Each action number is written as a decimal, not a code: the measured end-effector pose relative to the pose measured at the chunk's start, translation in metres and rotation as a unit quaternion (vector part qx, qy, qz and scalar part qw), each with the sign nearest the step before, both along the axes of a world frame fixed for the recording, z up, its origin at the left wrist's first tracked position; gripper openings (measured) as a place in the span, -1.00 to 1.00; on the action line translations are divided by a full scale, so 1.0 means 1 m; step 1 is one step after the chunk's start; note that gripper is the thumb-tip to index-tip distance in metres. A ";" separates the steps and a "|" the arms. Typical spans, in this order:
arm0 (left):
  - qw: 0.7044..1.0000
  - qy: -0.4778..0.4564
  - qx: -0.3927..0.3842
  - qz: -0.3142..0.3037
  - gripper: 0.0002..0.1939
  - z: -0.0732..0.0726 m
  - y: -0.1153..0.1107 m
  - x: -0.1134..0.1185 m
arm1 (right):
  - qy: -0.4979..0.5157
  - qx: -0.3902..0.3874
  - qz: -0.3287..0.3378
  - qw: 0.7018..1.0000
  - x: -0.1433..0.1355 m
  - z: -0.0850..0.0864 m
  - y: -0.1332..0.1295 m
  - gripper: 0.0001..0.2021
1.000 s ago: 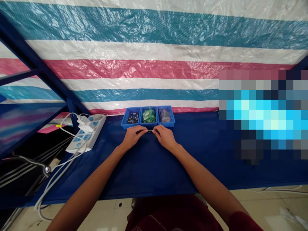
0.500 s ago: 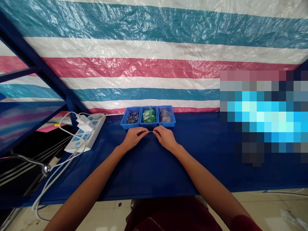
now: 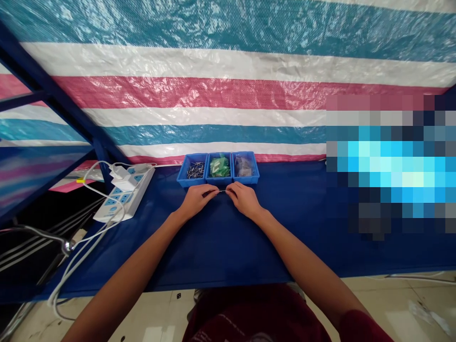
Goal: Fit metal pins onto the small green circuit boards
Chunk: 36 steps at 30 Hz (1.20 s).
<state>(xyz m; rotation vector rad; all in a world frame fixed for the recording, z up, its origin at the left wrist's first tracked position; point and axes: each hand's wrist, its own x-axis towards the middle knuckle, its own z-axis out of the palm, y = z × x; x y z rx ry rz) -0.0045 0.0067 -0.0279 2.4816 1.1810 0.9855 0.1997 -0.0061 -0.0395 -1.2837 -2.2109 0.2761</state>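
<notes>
Between the fingertips of both hands runs a small thin metallic rod-like piece [image 3: 222,191]; its exact kind is too small to make out. My left hand [image 3: 198,198] pinches one end, and my right hand [image 3: 244,197] pinches the other. Just beyond the hands three blue bins stand side by side. Small dark and silver metal pins fill the left bin [image 3: 192,182]. Green plastic bags with pale pieces are in the middle bin [image 3: 218,180]. Inside the right bin [image 3: 245,180] lies a clear plastic bag, contents unclear.
A white power strip [image 3: 137,199] with a plugged-in adapter [image 3: 123,178] and loose white cables [image 3: 67,270] lies on the left of the blue table [image 3: 221,256]. Behind rises a striped plastic sheet [image 3: 213,90]. A pixelated patch hides the right side.
Both hands keep their pinch on the thin piece, almost unmoved. The whole view has shifted slightly, so the bins and table appear a little higher.
</notes>
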 end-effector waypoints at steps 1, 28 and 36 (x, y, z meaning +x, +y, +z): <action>1.000 0.000 0.000 -0.001 -0.66 0.000 0.000 0.000 | -0.001 -0.001 0.000 1.000 0.000 0.000 0.000 -0.80; 0.999 0.029 0.022 -0.006 -0.65 -0.001 0.001 -0.001 | 0.038 0.020 0.009 0.999 0.001 -0.002 0.001 -0.83; 0.999 0.033 0.015 -0.012 -0.64 -0.004 0.002 -0.002 | 0.067 0.022 0.016 0.997 0.001 -0.003 0.001 -0.88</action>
